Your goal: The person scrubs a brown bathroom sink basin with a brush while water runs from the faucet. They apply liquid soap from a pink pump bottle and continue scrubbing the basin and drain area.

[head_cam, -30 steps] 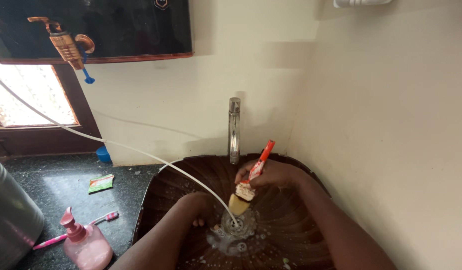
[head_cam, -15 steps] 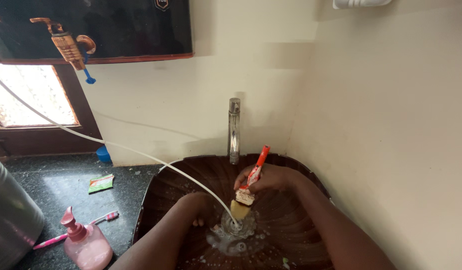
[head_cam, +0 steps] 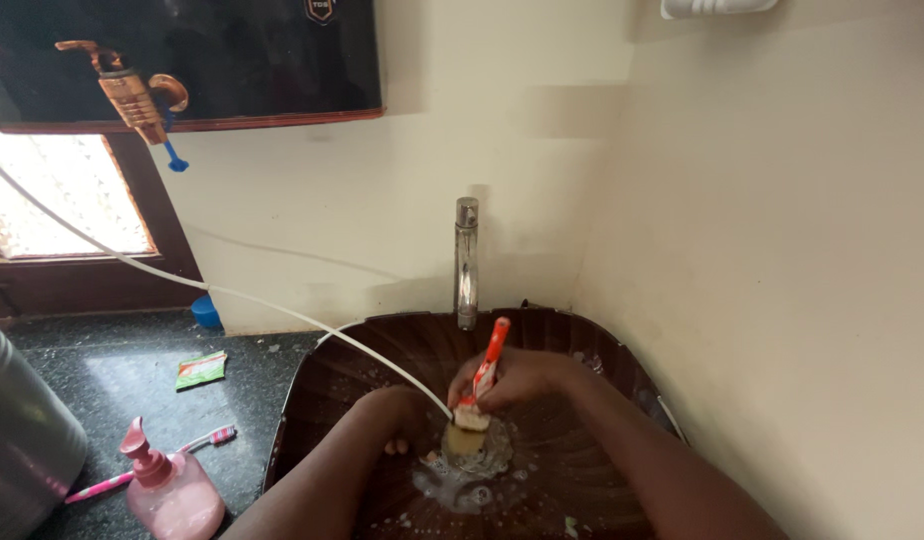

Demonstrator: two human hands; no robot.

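Observation:
My right hand (head_cam: 517, 380) grips a brush with an orange and white handle (head_cam: 489, 362) and a yellowish head (head_cam: 464, 437). The head is pressed down on the metal drain (head_cam: 482, 462) of a dark brown ribbed basin (head_cam: 582, 345). My left hand (head_cam: 394, 420) rests inside the basin just left of the drain, fingers curled down on the basin floor; whether it holds anything is hidden. A thin white hose (head_cam: 232, 292) runs from the upper left down to the drain. Foam lies around the drain.
A chrome tap (head_cam: 466, 262) stands behind the basin. On the dark stone counter (head_cam: 112, 375) lie a pink soap pump bottle (head_cam: 172, 490), a pink toothbrush (head_cam: 197, 440), a green sachet (head_cam: 202, 368) and a blue cap (head_cam: 206, 310). A steel vessel (head_cam: 17, 440) is at far left. A cream wall is close on the right.
My right hand has carried the brush left and down, from above the drain's right side onto the drain itself. The handle now stands more upright. My left hand has stayed put.

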